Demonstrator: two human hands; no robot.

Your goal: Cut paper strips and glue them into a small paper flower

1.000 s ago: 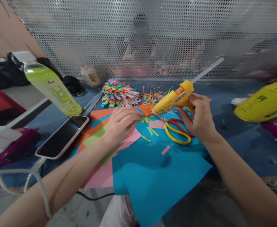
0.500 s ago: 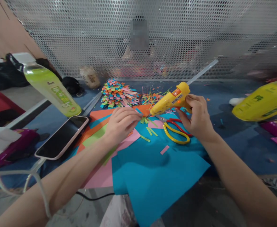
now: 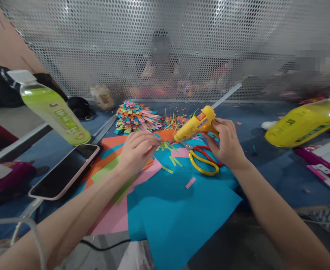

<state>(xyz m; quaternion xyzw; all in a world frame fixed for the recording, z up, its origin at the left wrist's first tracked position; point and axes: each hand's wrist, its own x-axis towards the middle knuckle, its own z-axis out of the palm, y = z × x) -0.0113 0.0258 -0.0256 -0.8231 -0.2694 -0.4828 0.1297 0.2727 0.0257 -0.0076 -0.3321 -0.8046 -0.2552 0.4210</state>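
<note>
Scissors [image 3: 192, 154] on paper sheets [image 3: 179, 210], glue gun [image 3: 193, 128] behind, phone [image 3: 65, 170] left, paper cone [image 3: 135, 117] beyond

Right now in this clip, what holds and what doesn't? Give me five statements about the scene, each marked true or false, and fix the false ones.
1. The right hand holds the yellow glue gun. True.
2. The left hand holds the scissors. False: they lie on the paper, and that hand pinches a small blue strip.
3. A clear glue stick juts from the back of the glue gun. True.
4. The phone has its screen lit. False: its screen is dark.
5. A small pink strip lies on the blue paper. True.
</note>
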